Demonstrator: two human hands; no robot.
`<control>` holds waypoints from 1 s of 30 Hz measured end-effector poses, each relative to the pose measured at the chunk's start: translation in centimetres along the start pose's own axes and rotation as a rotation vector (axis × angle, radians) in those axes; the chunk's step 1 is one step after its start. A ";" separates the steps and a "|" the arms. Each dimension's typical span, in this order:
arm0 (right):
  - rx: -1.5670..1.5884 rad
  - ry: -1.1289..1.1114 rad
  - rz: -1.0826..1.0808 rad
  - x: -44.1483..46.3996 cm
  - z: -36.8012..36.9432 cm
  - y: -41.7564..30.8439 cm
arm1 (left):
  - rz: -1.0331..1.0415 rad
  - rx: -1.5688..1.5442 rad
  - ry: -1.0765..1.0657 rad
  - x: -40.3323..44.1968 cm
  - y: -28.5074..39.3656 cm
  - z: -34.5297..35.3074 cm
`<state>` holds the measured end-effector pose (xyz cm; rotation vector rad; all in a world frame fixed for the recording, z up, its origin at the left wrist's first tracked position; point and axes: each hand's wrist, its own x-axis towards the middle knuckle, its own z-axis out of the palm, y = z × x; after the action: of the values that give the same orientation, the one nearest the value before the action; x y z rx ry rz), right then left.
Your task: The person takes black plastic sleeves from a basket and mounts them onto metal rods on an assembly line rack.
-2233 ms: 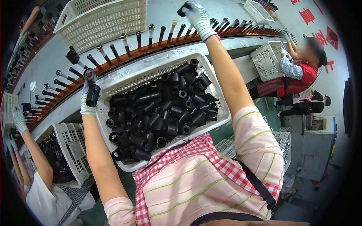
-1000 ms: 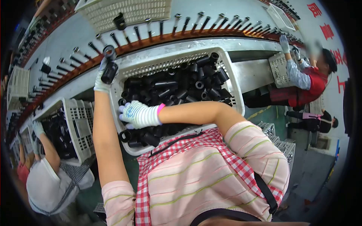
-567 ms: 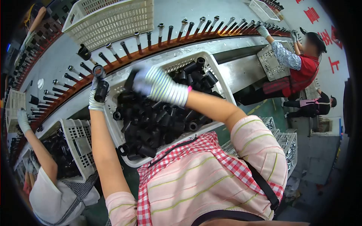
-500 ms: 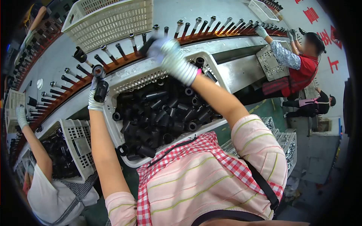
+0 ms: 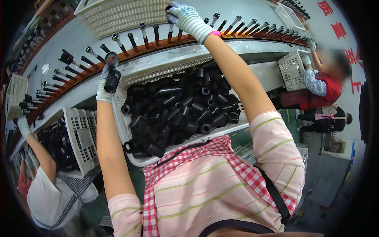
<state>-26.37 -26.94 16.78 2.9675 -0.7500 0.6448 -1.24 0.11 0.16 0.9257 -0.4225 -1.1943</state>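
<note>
My left hand (image 5: 105, 87), in a striped glove, is closed around two black plastic sleeves. One black sleeve (image 5: 113, 81) lies along the palm, and the ring-shaped end of another (image 5: 112, 59) sticks up past the fingers. Beyond the row of rods, my right hand (image 5: 190, 20) is closed on a dark piece (image 5: 172, 5) that looks like a black sleeve, mostly covered by the glove. Just under it stands an upright rod (image 5: 170, 34); whether they touch I cannot tell. A white crate (image 5: 118, 118) full of loose black sleeves (image 5: 173, 112) sits against my apron.
Chrome-topped and black rods (image 5: 144, 35) stand along an orange-brown rail (image 5: 130, 55) that curves across the bench. A big white basket (image 5: 126, 17) is behind it. Co-workers (image 5: 329, 85) work to the right and left (image 5: 59, 193), the left one beside another crate (image 5: 81, 138).
My right hand has moved up and away, from the crate's far edge to beyond the rod row. My left hand still holds its sleeves. The view has shifted slightly.
</note>
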 end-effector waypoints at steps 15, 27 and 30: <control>0.534 -0.654 -0.172 -12.4 14.1 -24.5 | -0.071 -0.072 0.064 2.9 -2.2 -4.9; 0.772 -0.618 0.149 -14.2 2.6 -10.0 | -0.179 -0.250 -0.133 0.0 1.0 1.0; 0.616 -0.700 0.191 -15.3 0.8 -5.0 | -0.141 -0.170 0.051 -0.8 1.5 2.5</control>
<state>-36.02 -15.67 10.49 3.7650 -1.0194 -0.2733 -2.39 -0.05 2.92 0.8471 -0.2133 -1.3106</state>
